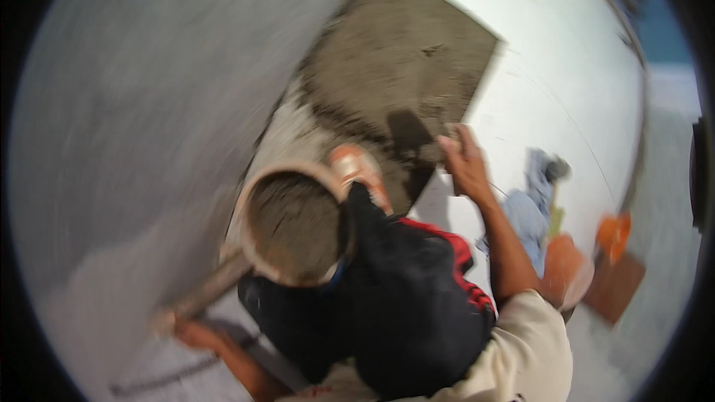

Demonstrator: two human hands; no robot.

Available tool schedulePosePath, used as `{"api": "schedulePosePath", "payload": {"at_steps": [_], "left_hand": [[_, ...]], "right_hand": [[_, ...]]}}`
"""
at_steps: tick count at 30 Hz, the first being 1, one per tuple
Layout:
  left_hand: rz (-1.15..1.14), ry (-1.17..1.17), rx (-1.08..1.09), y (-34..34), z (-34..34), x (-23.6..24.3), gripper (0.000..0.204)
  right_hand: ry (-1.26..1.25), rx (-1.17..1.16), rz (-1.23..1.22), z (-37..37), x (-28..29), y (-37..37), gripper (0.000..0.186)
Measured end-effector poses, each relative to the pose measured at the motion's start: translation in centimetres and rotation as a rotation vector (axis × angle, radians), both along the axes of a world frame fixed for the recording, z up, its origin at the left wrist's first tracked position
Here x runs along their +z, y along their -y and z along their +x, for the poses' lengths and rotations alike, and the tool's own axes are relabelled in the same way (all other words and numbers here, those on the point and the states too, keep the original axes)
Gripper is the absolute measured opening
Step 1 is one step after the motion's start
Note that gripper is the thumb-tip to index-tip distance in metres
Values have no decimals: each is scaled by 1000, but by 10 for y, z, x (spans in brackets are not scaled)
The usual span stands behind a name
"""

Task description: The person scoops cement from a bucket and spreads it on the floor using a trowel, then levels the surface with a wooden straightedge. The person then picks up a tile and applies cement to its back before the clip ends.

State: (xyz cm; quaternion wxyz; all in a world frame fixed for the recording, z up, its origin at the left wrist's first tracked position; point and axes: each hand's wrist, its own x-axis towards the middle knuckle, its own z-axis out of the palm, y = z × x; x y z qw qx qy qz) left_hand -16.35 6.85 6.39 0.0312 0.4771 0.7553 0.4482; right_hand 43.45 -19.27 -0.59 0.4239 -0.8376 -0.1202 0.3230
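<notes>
- Head view, the only one given; motion blur is noted throughout.
- Hands: set well apart, one to each side of the bucket.
- Right hand (468, 167): fingers curled, apparently closed on the handle of a trowel; the handle is largely covered.
- Trowel (409, 132): dark flat blade, seen over the near part of the mortar bed (398, 45); whether mortar is touched cannot be told.
- Left hand (199, 335): placed at the lower end of a wooden bar (205, 292); whether it is clamped or only rested there cannot be told.
- Bucket (253, 249): round, pale-rimmed, stood beside an orange shoe (357, 171); well filled with wet grey mortar (294, 223).
- Handling, as judged: the loaded bucket is to be reckoned heavy, best taken by the rim at opposite sides; the mortar soft, sticky and easily marked; the trowel light and stiff, best held by its handle; the bar rigid, best gripped near an end.
- Surroundings: white slab (566, 97) alongside the bed; blue-grey cloth (525, 219), orange container (567, 272) and brown square piece (615, 288) laid to the right.
</notes>
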Motion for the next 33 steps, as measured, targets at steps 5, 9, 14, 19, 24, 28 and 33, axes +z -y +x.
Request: {"api": "schedulePosePath", "payload": {"at_steps": [5, 9, 14, 19, 24, 28, 33], "left_hand": [[42, 294, -90, -5, 98, 22, 37], [80, 352, -112, 4, 92, 25, 27], [91, 356, -81, 10, 95, 21, 31], [78, 347, -66, 11, 98, 21, 35], [82, 345, -79, 7, 86, 21, 38], [106, 259, 13, -5, 89, 12, 40], [5, 50, 9, 8, 75, 14, 46]], "right_hand": [[376, 903, -91, -22, 78, -61, 37], [605, 1494, -191, -92, 73, -138, 33], [809, 1774, -161, -135, 18, -165, 34], [448, 1656, -102, -147, 3, -163, 39], [375, 1545, -109, -129, 35, -162, 42], [334, 1424, -149, -90, 60, -140, 41], [389, 999, -38, -53, 62, -64, 42]]}}
